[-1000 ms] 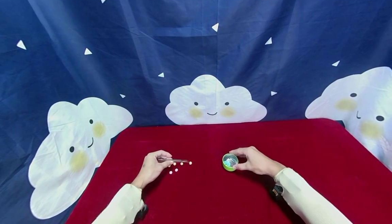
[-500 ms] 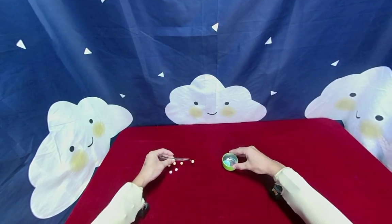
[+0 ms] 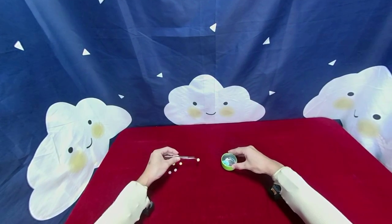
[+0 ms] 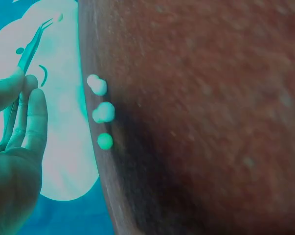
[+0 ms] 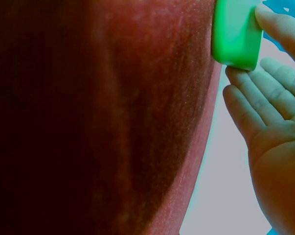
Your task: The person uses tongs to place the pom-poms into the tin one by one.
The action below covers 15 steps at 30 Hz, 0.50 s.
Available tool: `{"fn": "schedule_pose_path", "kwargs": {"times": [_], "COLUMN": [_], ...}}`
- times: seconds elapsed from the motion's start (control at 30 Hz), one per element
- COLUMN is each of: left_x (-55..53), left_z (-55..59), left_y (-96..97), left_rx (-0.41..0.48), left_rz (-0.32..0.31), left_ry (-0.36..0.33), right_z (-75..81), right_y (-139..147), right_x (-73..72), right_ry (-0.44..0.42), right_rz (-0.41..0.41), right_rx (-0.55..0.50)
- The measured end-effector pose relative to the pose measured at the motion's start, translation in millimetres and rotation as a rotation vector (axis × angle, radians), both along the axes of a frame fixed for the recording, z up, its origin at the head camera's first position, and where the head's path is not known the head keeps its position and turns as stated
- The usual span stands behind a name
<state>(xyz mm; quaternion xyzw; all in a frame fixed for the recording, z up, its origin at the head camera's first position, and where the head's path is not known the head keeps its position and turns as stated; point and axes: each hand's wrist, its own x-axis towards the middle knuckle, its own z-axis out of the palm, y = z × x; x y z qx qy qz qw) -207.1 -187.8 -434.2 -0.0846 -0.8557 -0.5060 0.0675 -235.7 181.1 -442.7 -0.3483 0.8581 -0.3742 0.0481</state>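
head view: i see left hand (image 3: 157,164) pinching tweezers (image 3: 185,157), pale bead (image 3: 198,160) at the tips; right hand (image 3: 255,160) grips green tin (image 3: 228,168), its bluish contents (image 3: 226,163) unclear to me.

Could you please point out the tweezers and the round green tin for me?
Tweezers (image 4: 31,51): left wrist view, on the arms, below the tips.
Round green tin (image 5: 237,35): right wrist view, on the outer wall.

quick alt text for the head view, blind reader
Left hand holding tweezers, a small yellow ball at their tip; right hand gripping a round green container. More balls lie on the red cloth, before a blue curtain.
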Motion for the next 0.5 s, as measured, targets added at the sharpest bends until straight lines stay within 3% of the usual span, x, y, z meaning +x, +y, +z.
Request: {"fn": "schedule_pose_path", "kwargs": {"times": [0.2,0.4,0.5], "left_x": [-1.8,-2.3,-2.9], "left_z": [2.8,4.8,5.9], "left_y": [7.8,16.1,20.7], "left_rx": [-0.011,0.050,0.052], "left_rz": [-0.009,-0.043,-0.049], "left_ry": [0.023,-0.032,-0.027], "right_z": [0.4,-0.1,-0.3], "right_y": [0,0,0], "right_x": [-0.5,-0.3,0.2], "right_ry": [-0.003,0.010,0.018], "right_rz": [-0.002,-0.002,-0.005], "right_rx": [-0.001,0.000,0.003]}}
